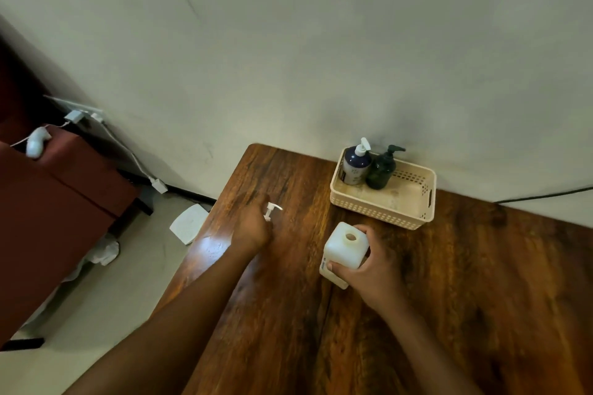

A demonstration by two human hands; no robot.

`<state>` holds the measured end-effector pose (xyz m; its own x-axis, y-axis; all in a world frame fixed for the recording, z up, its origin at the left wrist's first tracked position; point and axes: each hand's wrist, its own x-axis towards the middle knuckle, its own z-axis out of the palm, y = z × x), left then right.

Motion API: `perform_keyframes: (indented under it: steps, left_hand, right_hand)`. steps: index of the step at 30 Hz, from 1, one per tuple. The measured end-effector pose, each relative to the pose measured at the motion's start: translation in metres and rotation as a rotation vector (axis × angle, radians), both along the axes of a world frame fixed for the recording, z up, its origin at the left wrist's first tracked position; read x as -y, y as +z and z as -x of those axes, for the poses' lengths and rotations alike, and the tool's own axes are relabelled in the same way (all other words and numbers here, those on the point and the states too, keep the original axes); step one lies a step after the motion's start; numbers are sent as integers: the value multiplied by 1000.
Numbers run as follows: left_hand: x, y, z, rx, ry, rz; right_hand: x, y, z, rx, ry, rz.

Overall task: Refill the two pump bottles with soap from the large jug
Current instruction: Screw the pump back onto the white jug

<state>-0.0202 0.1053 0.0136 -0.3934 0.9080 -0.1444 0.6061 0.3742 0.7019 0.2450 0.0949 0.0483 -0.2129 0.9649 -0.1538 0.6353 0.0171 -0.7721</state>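
On the brown wooden worktop (pixel 449 282) we steady the square white plastic bottle (pixel 343 250), its neck open, in our grasping right hand (pixel 369 263). Our left hand (pixel 253 228), fingers closed, sets its white pump head (pixel 271 210) aside at left, probably to free the opening for refilling.
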Motion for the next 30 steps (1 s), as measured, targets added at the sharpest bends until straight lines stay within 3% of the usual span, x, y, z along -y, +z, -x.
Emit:
perform_keyframes:
  steps: [6, 9, 16, 23, 30]
  left_hand:
    - [-35, 106, -30, 5, -120, -228]
    - [-47, 170, -54, 92, -106, -293]
    - [-66, 344, -110, 189, -196, -545]
    - [-47, 503, -169, 212, -298, -787]
    - [-13, 604, -200, 170, -336, -1009]
  right_hand:
    - [-20, 59, -37, -77, 28, -92]
    - [-31, 98, -52, -118, 31, -142]
    - [-52, 218, -89, -162, -3, -343]
    - [-52, 328, -121, -215, -2, -493]
    - [-35, 380, -133, -210, -18, -600]
